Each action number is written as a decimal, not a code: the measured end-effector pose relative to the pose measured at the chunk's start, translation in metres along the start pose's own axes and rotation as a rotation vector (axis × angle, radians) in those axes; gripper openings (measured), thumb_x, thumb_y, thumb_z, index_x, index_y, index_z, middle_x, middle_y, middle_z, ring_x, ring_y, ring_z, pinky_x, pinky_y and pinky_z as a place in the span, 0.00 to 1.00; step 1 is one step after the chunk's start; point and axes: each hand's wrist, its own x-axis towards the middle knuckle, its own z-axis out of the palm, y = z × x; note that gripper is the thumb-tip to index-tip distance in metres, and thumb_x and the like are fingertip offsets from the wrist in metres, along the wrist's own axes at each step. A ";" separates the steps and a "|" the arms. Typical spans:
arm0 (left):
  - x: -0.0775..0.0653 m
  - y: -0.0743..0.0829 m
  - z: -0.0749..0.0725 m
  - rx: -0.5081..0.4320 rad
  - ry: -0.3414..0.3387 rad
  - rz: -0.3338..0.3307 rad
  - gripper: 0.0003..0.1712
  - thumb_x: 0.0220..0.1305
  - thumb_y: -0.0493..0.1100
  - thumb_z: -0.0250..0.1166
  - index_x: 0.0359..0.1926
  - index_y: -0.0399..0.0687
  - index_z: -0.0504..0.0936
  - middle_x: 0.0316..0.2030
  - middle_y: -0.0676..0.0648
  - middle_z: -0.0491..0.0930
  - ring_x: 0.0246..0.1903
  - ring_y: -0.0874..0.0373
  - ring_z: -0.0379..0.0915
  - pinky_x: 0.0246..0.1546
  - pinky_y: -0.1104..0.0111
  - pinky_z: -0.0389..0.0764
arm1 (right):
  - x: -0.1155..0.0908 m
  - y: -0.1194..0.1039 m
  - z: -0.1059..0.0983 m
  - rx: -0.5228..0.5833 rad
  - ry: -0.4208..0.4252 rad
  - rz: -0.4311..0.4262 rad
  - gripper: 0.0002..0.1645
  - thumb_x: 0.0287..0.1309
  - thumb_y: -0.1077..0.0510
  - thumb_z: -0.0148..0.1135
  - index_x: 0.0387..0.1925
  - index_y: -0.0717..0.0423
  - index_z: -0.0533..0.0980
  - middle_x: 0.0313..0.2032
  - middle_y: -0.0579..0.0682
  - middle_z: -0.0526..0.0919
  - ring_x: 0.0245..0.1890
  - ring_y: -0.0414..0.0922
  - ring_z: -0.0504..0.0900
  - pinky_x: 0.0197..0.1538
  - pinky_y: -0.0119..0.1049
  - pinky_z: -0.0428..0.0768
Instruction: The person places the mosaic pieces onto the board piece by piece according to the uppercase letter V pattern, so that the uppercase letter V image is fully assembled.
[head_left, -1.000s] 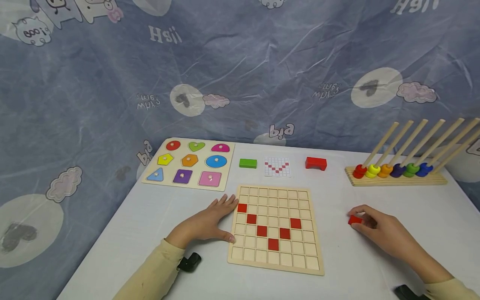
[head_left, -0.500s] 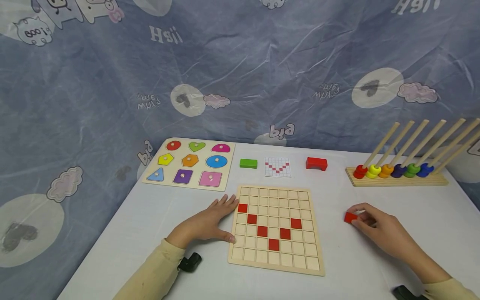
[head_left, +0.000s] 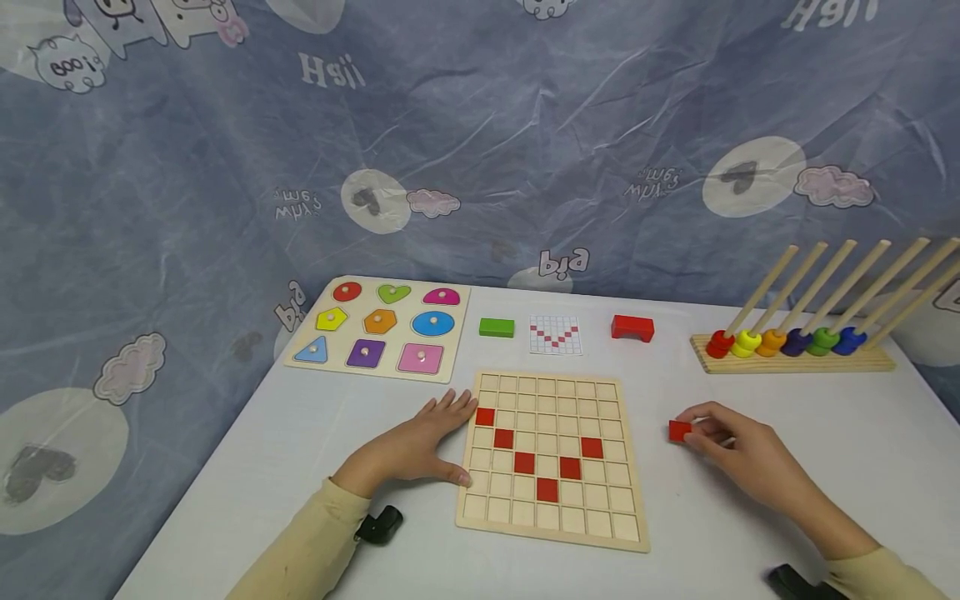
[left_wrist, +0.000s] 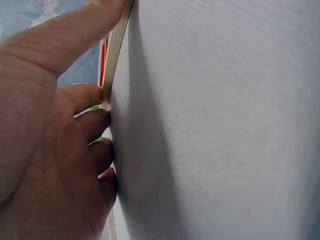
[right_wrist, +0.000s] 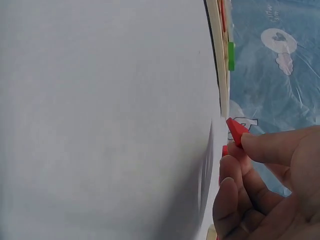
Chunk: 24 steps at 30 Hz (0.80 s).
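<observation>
A wooden grid board (head_left: 558,533) lies flat on the white table, with several red square tiles set in its cells in a V-like slant. My left hand (head_left: 416,446) rests at the board's left edge, fingers spread and thumb touching the side; the left wrist view shows the fingertips along that edge. To the right of the board, my right hand (head_left: 750,458) pinches a red square tile (head_left: 679,431) between thumb and fingers. In the right wrist view the same tile (right_wrist: 237,131) sticks out past the thumb tip. Behind the board lies a pattern card (head_left: 555,335) with a red V-like line.
A green block (head_left: 497,327) and a red arch block (head_left: 632,327) flank the card. At the back left lies a shape puzzle board (head_left: 375,329). A peg rack (head_left: 795,364) with coloured beads stands back right, its pegs slanting up. A patterned cloth hangs behind the table.
My right hand has moved left toward the board with the red tile, which now shows more clearly beyond the fingertips. My left hand and the board have stayed in place.
</observation>
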 end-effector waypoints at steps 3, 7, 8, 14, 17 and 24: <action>0.000 0.000 0.000 -0.004 0.002 -0.002 0.65 0.48 0.62 0.79 0.81 0.53 0.54 0.80 0.51 0.47 0.80 0.49 0.33 0.78 0.52 0.42 | 0.002 -0.005 0.003 0.023 0.002 -0.006 0.15 0.64 0.62 0.68 0.52 0.53 0.81 0.36 0.46 0.85 0.34 0.42 0.81 0.33 0.30 0.80; 0.000 0.000 0.000 -0.009 0.004 -0.002 0.65 0.48 0.62 0.80 0.81 0.53 0.54 0.80 0.51 0.47 0.80 0.49 0.34 0.78 0.52 0.42 | 0.005 -0.012 0.006 0.053 0.003 -0.016 0.14 0.65 0.60 0.68 0.52 0.52 0.82 0.36 0.46 0.85 0.33 0.40 0.81 0.32 0.30 0.80; 0.000 0.000 0.000 -0.010 0.004 -0.002 0.65 0.48 0.62 0.80 0.81 0.53 0.54 0.80 0.51 0.47 0.80 0.49 0.34 0.78 0.51 0.42 | 0.005 -0.014 0.007 0.058 0.003 -0.019 0.15 0.65 0.60 0.68 0.52 0.51 0.82 0.36 0.46 0.85 0.33 0.40 0.81 0.32 0.30 0.80; -0.001 -0.001 0.000 -0.009 0.005 -0.002 0.65 0.48 0.62 0.80 0.81 0.53 0.54 0.80 0.51 0.47 0.80 0.49 0.34 0.78 0.52 0.42 | 0.010 -0.022 0.015 0.076 -0.010 -0.041 0.15 0.63 0.61 0.69 0.51 0.51 0.82 0.37 0.45 0.85 0.34 0.40 0.81 0.34 0.30 0.81; 0.000 -0.001 0.000 -0.008 0.004 -0.002 0.65 0.48 0.62 0.79 0.81 0.53 0.53 0.80 0.51 0.47 0.80 0.49 0.33 0.78 0.52 0.42 | 0.013 -0.027 0.020 0.089 -0.016 -0.045 0.14 0.63 0.61 0.69 0.50 0.50 0.82 0.36 0.45 0.84 0.34 0.41 0.80 0.34 0.30 0.81; 0.001 -0.003 0.002 0.000 0.007 0.001 0.66 0.48 0.63 0.79 0.81 0.54 0.53 0.80 0.52 0.47 0.80 0.50 0.33 0.79 0.53 0.41 | 0.018 -0.036 0.030 0.114 -0.029 -0.048 0.14 0.62 0.61 0.70 0.49 0.49 0.83 0.34 0.43 0.83 0.34 0.42 0.80 0.35 0.30 0.81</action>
